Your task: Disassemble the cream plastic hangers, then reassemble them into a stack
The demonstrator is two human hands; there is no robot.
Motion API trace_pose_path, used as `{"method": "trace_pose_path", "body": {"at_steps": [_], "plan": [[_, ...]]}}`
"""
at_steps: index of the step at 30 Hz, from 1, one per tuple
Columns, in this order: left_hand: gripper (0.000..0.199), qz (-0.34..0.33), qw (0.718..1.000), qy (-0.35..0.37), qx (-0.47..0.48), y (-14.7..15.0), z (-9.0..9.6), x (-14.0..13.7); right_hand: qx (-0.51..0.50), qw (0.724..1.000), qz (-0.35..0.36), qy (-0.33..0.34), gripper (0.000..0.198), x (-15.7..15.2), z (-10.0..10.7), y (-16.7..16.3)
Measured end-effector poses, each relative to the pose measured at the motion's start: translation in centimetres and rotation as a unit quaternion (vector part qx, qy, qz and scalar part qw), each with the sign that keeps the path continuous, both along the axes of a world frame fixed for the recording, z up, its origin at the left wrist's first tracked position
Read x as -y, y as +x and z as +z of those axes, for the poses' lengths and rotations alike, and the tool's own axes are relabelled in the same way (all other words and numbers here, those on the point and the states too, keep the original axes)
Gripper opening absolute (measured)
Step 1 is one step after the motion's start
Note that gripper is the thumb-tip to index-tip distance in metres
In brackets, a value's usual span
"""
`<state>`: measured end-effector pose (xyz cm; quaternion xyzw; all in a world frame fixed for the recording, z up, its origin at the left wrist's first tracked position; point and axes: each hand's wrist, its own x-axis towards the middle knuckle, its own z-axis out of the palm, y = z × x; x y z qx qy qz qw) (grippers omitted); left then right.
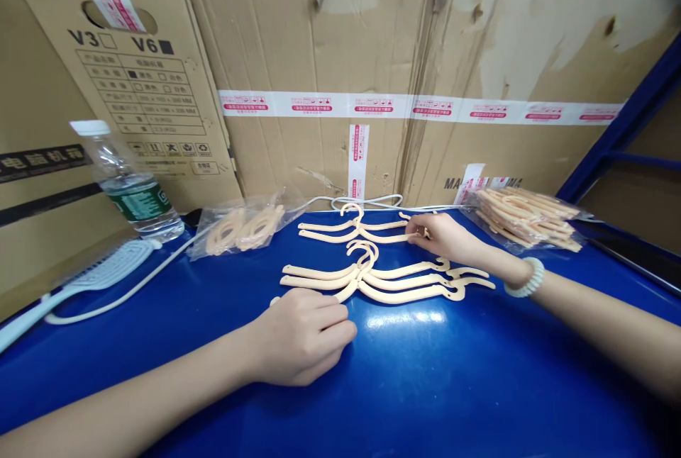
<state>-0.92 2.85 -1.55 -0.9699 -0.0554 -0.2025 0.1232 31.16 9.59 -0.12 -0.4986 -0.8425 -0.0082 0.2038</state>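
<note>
Cream plastic clothes hangers lie in two overlapping rows on the blue table. My left hand [306,337] is curled over the left arm of the nearest hanger [404,296] in the front row, hiding most of that arm. Behind it lie the other front hangers [324,274], their hooks bunched together and pointing away from me. Farther back, my right hand [444,237] has its fingertips closed on the right arm of a rear hanger [380,237]. Another rear hanger [324,227] lies just beyond, its right end partly hidden by that hand.
Bagged cream pieces [247,227] lie at the back left, and a larger bagged stack [526,217] at the back right. A water bottle [141,196], a light-blue hairbrush [106,266] and a white cable [133,298] are on the left. Cardboard [319,40] stands behind the blue table [415,387].
</note>
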Motion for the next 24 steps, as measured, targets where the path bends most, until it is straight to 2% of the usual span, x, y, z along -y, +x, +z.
{"method": "trace_pose_path", "body": {"at_steps": [6, 11, 14, 18, 21, 24], "plan": [[0.017, -0.003, 1.000, 0.017, 0.025, -0.2, -0.1, -0.1, -0.044, 0.999, 0.004, 0.005, 0.007, 2.1, -0.2, 0.5], [0.012, 0.055, 0.991, 0.001, 0.119, -1.0, 1.0, -0.8, -0.118, 0.992, -0.003, 0.041, 0.013, 3.5, 0.0, 1.5], [0.014, 0.104, 0.971, -0.029, 0.213, -1.4, 1.7, -1.4, -0.186, 0.981, -0.028, 0.049, 0.020, 4.4, 0.0, 2.2], [0.013, 0.218, 0.927, -0.076, 0.297, -1.5, 2.0, -1.9, -0.279, 0.957, -0.052, 0.053, 0.028, 5.4, 0.1, 2.4], [0.030, 0.268, 0.911, -0.103, 0.294, -1.2, 1.8, -1.9, -0.309, 0.948, -0.044, 0.054, 0.027, 6.2, 0.5, 1.6], [0.043, 0.265, 0.925, -0.107, 0.251, -1.1, 1.3, -1.9, -0.292, 0.955, -0.020, 0.054, 0.023, 7.3, 0.7, 0.3]]}}
